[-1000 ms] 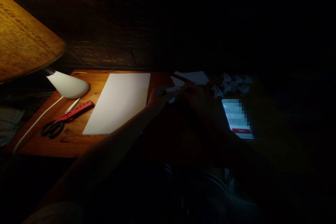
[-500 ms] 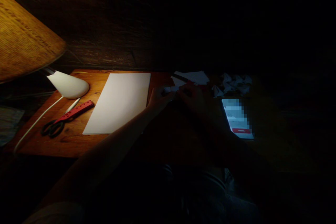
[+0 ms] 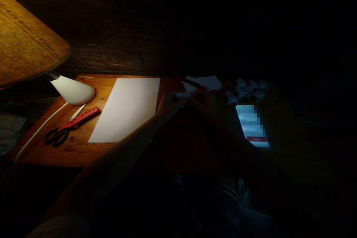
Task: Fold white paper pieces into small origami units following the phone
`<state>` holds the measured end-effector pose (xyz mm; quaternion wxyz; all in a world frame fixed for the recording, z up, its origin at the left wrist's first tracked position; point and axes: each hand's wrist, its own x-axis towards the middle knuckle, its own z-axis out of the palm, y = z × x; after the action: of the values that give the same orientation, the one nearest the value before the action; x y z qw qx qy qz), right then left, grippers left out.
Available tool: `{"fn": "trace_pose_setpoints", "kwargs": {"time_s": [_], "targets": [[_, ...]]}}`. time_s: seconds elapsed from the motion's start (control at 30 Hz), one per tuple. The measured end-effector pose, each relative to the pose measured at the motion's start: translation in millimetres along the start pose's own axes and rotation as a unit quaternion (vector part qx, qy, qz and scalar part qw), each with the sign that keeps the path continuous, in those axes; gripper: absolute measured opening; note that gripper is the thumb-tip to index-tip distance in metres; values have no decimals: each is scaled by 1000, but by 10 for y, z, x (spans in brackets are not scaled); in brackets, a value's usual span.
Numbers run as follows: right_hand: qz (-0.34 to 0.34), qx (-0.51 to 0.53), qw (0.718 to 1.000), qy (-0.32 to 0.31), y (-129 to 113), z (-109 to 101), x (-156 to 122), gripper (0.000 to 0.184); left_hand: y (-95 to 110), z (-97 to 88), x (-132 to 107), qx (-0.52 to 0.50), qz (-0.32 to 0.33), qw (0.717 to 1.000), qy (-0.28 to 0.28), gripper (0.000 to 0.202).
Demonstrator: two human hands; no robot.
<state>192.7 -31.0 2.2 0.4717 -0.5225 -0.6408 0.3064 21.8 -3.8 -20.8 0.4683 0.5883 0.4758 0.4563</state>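
Note:
The scene is very dark. My left hand (image 3: 169, 103) and my right hand (image 3: 208, 103) meet over the middle of the wooden table (image 3: 75, 152), fingers curled together around a small piece of white paper (image 3: 181, 95) between them. A white sheet of paper (image 3: 128, 108) lies flat to the left of my left hand. Right of my right hand a lit phone (image 3: 252, 125) lies on the table. Much of both hands is lost in shadow.
A lamp with a white base (image 3: 73, 90) and a woven shade (image 3: 25, 50) stands at the left, its cord running to the front. Scissors (image 3: 55, 135), a red ruler (image 3: 80, 117) and a pen lie beside it. Crumpled and folded papers (image 3: 245, 88) sit behind the phone.
My hands have drawn slightly closer together around the small paper. Everything else on the table has stayed put.

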Motion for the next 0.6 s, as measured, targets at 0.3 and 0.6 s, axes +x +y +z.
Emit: {"fn": "trace_pose_setpoints", "kwargs": {"time_s": [0.3,0.6], "targets": [[13,74,997,-32,-24,-19,12,18,-22,-8,-1,-76,-9,997,-31,17],[43,109,993,-33,-82,-54,5,19,-41,-3,16,-132,-17,990,-42,18]]}}
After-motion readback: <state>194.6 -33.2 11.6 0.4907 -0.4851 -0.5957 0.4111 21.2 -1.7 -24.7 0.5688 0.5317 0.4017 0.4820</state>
